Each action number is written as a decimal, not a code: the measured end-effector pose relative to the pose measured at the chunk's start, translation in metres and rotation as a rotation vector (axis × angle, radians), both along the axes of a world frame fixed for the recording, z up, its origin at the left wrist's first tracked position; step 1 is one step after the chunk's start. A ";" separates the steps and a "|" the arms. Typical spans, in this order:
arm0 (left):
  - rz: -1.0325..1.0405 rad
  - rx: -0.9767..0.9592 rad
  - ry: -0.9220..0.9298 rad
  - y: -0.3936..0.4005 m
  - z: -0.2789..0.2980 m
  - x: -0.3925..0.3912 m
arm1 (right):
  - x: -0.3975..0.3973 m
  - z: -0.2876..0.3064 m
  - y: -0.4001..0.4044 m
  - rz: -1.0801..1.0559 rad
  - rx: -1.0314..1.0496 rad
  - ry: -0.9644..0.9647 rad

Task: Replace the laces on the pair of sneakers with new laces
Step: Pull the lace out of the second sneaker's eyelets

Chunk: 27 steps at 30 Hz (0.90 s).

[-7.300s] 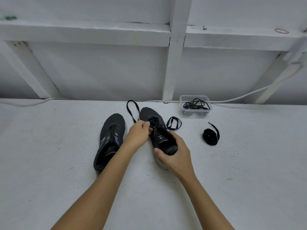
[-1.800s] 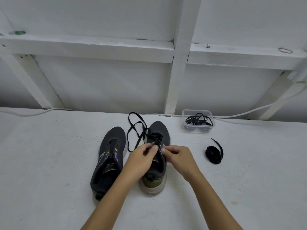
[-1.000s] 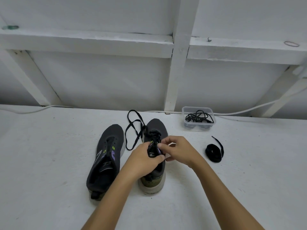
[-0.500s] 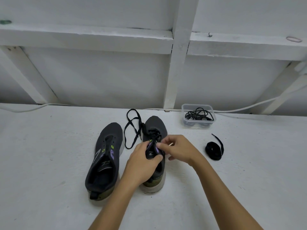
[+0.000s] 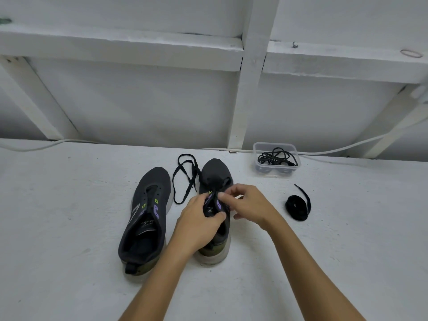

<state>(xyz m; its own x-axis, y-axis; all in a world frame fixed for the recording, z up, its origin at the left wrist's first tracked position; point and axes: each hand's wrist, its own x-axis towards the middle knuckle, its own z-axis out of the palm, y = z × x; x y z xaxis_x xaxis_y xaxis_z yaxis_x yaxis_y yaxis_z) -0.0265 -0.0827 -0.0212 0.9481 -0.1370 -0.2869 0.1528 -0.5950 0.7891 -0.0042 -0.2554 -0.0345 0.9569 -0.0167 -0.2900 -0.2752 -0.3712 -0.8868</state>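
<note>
Laces point(image 5: 276, 157) fill clear tub point(image 5: 294, 169)

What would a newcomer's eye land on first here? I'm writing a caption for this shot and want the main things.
First, the two hands meeting mid-frame over the right sneaker: the left hand holds its tongue while the right hand pinches at the lace, whose loose end loops onto the table between the shoes. Beside it lies the unlaced left sneaker. To the right sit a coiled black lace and, by the wall, a clear tub of laces.
</note>
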 end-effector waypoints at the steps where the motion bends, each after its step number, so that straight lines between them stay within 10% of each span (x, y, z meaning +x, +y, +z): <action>1: 0.000 0.003 -0.001 0.000 0.000 0.000 | -0.001 -0.003 0.002 0.019 -0.012 -0.037; 10: 0.007 -0.025 0.007 0.000 0.001 -0.002 | 0.007 0.007 0.002 -0.363 0.051 -0.213; 22: 0.006 -0.001 0.001 0.000 0.002 -0.005 | -0.003 0.009 0.005 0.037 -0.159 0.000; 27: -0.001 -0.020 0.034 0.000 0.004 -0.002 | 0.017 0.019 -0.011 -0.328 0.015 -0.143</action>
<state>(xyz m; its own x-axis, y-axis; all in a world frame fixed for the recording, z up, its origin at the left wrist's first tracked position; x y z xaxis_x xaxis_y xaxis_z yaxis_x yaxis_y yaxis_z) -0.0287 -0.0830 -0.0176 0.9378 -0.1440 -0.3158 0.1788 -0.5795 0.7951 0.0125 -0.2664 -0.0153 0.9320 -0.3269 -0.1565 -0.2508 -0.2699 -0.9297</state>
